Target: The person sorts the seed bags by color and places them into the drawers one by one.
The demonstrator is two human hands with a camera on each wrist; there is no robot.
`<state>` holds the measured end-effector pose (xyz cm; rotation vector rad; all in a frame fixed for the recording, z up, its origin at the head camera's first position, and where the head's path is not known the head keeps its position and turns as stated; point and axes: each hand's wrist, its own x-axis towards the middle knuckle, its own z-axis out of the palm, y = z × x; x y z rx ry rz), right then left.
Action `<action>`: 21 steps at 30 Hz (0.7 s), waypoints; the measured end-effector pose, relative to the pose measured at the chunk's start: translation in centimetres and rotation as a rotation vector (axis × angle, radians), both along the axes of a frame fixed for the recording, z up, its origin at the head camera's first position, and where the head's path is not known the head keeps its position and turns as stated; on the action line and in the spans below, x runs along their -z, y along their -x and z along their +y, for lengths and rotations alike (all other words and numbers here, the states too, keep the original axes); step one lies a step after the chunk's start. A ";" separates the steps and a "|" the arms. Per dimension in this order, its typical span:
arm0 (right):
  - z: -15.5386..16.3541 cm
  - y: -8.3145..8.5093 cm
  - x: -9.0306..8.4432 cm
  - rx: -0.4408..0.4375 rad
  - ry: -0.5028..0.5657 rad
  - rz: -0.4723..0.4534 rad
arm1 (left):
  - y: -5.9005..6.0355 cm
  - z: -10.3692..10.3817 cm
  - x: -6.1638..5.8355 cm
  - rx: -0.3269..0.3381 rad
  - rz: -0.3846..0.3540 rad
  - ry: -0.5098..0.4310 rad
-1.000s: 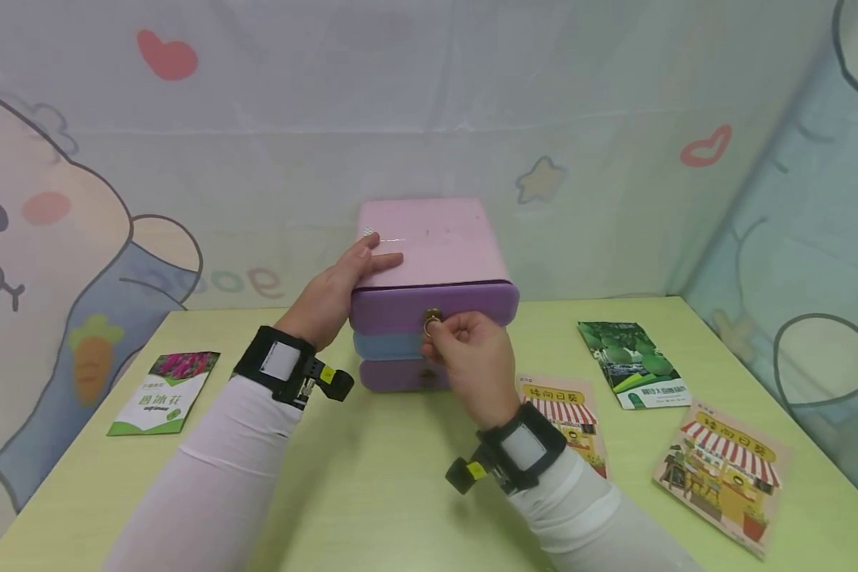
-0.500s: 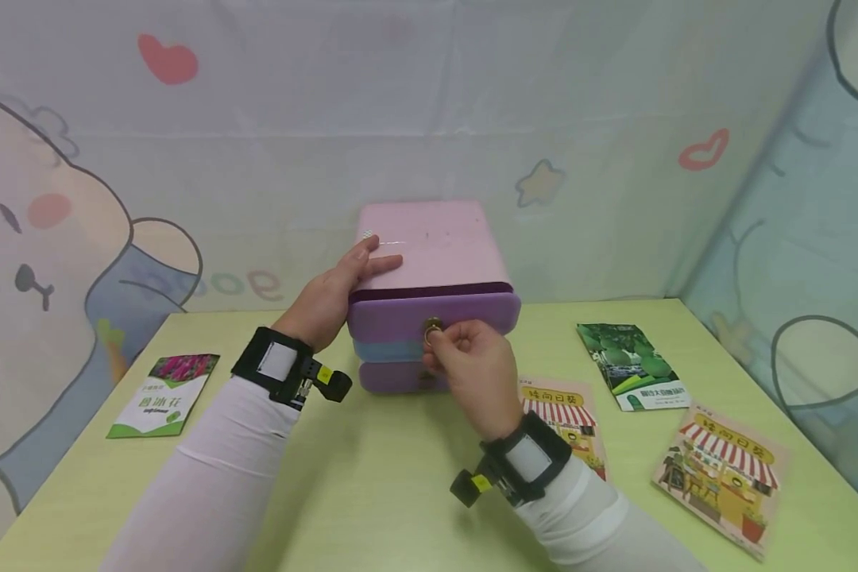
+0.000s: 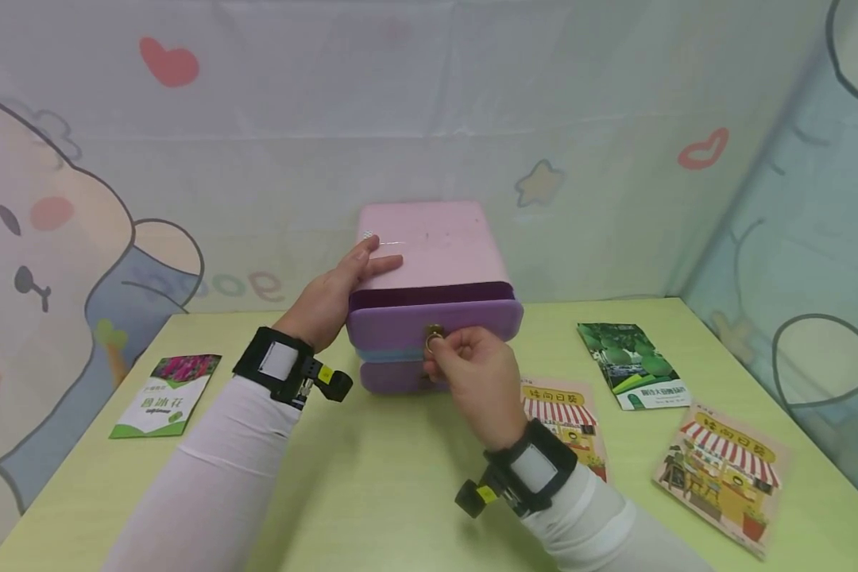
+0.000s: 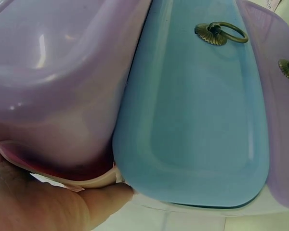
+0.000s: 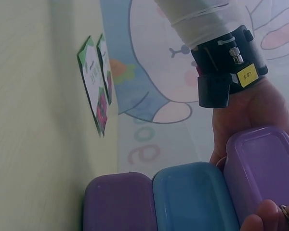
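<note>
A small three-drawer cabinet with a pink top stands on the table. Its top purple drawer is partly pulled out, leaving a dark gap under the pink edge. My right hand pinches the brass ring pull on that drawer's front. Against the cabinet's upper left corner lies my left hand, fingers extended over the top; its thumb presses the side in the left wrist view. Below, the blue drawer and the lower purple drawer sit flush.
A flower-picture packet lies on the left of the table. On the right are a green packet and a packet with a striped-awning shop. A similar packet lies partly behind my right arm. A printed cloth hangs behind.
The top purple drawer has slid outward, and the gap above it has widened. My right hand has moved slightly toward me with the ring pull. The left hand has stayed in place.
</note>
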<state>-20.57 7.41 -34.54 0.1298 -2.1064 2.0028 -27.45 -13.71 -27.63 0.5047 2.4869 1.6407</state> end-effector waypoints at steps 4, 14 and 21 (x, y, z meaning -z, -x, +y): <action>0.0 -0.3 0.0 -0.002 0.011 -0.009 | 0.0 -0.1 0.1 -0.002 0.006 0.011; 0.1 -1.0 0.0 -0.005 0.010 -0.038 | -0.1 -0.2 0.2 0.015 0.014 -0.021; 0.3 -1.7 0.1 0.004 -0.018 -0.050 | -0.1 -0.3 0.3 0.014 0.024 0.003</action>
